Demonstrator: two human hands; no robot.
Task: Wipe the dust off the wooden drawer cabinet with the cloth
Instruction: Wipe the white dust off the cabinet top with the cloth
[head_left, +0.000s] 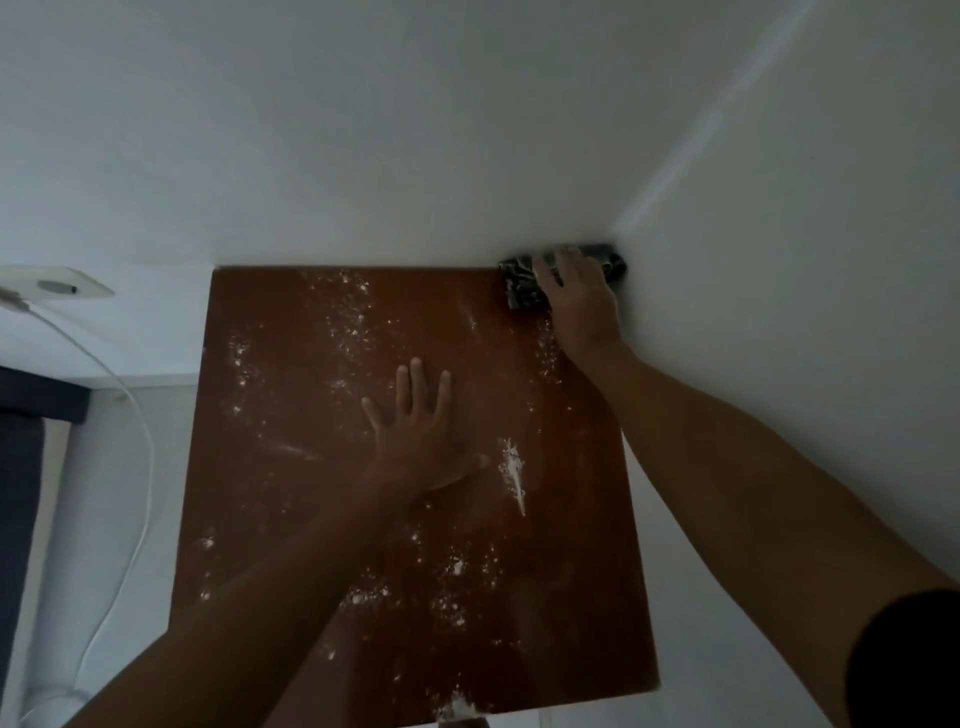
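Left hand (415, 431) is laid flat mid-top of the wooden drawer cabinet (291, 467), fingers straight and spread. Dust (511, 470) is left over most of the top, so little is judged done. Cloth (519, 283) is pressed into the far right corner under right hand (576, 296), fingers extended over it.

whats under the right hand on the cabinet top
A dark patterned cloth, pressed by the right hand into the far right corner of the cabinet top. The hand covers the cloth's middle, and the wood beneath is hidden.

White cable (132, 415) left of cabinet; white walls (467, 130) behind.
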